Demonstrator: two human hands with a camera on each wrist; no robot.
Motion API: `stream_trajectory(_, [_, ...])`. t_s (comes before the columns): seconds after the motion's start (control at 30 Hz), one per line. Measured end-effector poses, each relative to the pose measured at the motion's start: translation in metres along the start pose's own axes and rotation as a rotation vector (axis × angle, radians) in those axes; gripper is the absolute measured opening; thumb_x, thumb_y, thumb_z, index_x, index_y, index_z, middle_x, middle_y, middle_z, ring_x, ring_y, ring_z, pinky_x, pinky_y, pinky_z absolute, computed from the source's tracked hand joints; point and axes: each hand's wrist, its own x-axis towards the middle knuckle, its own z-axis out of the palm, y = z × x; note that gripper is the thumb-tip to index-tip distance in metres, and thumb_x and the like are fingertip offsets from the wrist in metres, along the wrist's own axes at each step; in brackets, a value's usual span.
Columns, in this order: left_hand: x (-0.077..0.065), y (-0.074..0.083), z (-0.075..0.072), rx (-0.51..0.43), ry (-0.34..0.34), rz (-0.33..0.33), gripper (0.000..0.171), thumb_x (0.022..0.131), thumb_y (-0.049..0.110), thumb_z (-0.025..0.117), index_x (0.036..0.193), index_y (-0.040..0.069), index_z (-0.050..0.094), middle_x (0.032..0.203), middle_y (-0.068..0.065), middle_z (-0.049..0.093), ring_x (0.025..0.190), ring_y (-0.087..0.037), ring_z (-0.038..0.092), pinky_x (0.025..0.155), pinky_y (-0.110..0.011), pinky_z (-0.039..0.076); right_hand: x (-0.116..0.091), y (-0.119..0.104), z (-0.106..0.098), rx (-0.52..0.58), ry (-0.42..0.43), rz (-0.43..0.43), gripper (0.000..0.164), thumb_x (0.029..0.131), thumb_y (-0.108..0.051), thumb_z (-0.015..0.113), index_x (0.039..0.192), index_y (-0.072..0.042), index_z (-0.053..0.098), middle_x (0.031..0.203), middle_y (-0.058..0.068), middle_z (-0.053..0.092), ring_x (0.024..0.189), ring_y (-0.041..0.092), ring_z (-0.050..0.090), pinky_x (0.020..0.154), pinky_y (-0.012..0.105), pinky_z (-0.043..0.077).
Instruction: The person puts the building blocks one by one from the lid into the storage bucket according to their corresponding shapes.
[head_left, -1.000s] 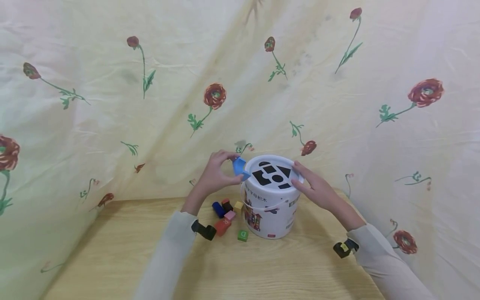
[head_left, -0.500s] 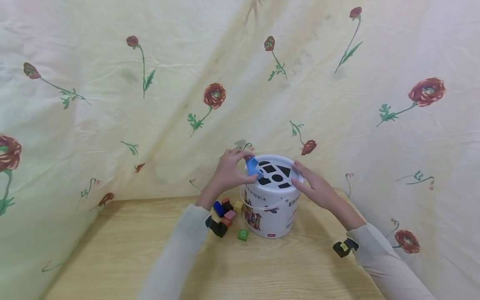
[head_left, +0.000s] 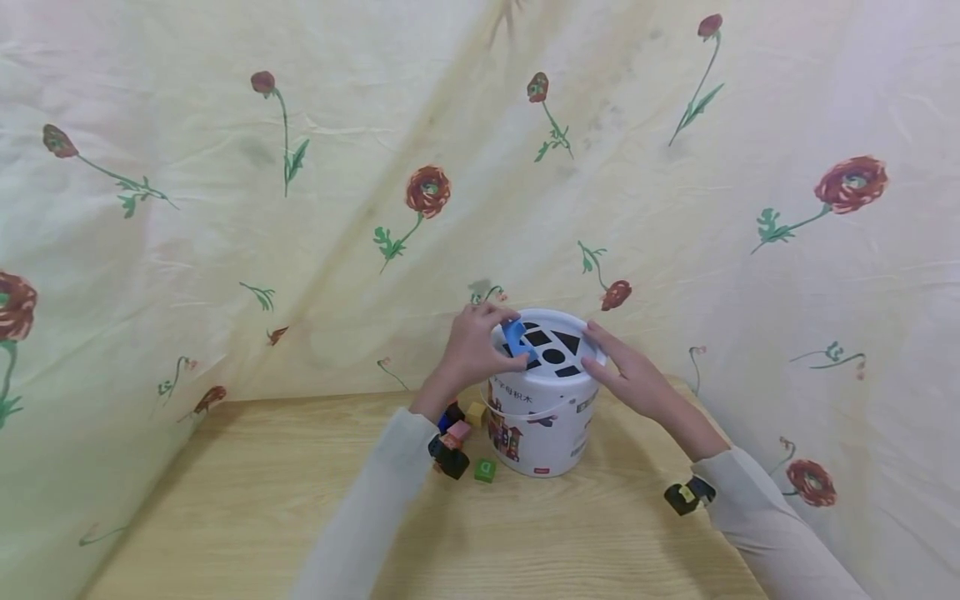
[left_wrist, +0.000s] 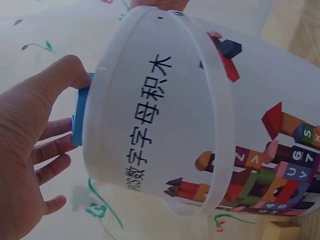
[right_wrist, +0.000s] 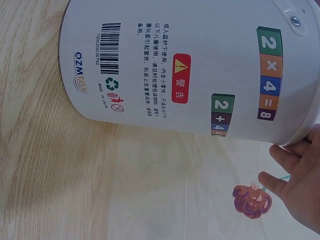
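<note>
I see a white bucket point(head_left: 542, 417) just right of the middle of the head view, standing on the desk point(head_left: 247, 533). Its lid point(head_left: 592, 350) has black holes in many shapes. My left hand point(head_left: 474, 352) pinches a blue block point(head_left: 514, 337) with thumb and fingers bent round it. The block sits tilted at the left side of the lid, right on the holes, I think so that it can line up with one. In the left wrist view the block point(left_wrist: 79, 116) peeks out behind the rim. My right hand point(head_left: 633, 375) lies on the right side of the lid with fingers straight, holding nothing. I think it keeps the bucket from sliding. More small blocks point(head_left: 472, 442) lie on the desk, just left of the bucket.
</note>
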Motion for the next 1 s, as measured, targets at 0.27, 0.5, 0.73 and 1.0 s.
stream_trajectory(0.27, [-0.003,0.001,0.006,0.044,-0.009,0.003,0.065,0.079,0.044,0.081,0.136,0.018,0.065,0.123,-0.008,0.06,0.113,-0.026,0.048,0.101,-0.047,0.043,-0.001,-0.002,-0.001,0.0,0.0,0.008,0.07,0.106,-0.042,0.048,0.162,-0.01,0.023,0.168,0.018,0.025,0.152,0.046,0.025,0.119,0.067,0.025])
stream_trajectory(0.5, [-0.003,0.001,0.008,0.016,-0.006,-0.012,0.063,0.08,0.043,0.081,0.135,0.016,0.065,0.122,-0.008,0.059,0.111,-0.024,0.047,0.098,-0.045,0.044,-0.001,-0.002,-0.002,0.001,0.003,0.005,0.07,0.106,-0.042,0.049,0.162,-0.01,0.022,0.168,0.018,0.025,0.152,0.046,0.025,0.119,0.067,0.025])
stream_trajectory(0.73, [-0.003,-0.004,0.013,-0.051,-0.022,-0.059,0.064,0.08,0.043,0.083,0.135,0.016,0.066,0.119,-0.008,0.059,0.108,-0.024,0.048,0.092,-0.041,0.046,-0.001,-0.001,-0.001,-0.007,0.005,0.005,0.07,0.106,-0.042,0.048,0.163,-0.011,0.022,0.168,0.017,0.024,0.153,0.045,0.024,0.119,0.066,0.024])
stream_trajectory(1.0, [-0.006,-0.008,0.018,-0.127,-0.018,-0.101,0.065,0.08,0.044,0.084,0.136,0.017,0.066,0.126,-0.01,0.059,0.116,-0.027,0.05,0.095,-0.044,0.05,0.0,0.001,0.001,-0.003,0.011,0.001,0.07,0.106,-0.043,0.048,0.163,-0.01,0.022,0.168,0.017,0.024,0.153,0.046,0.024,0.119,0.067,0.024])
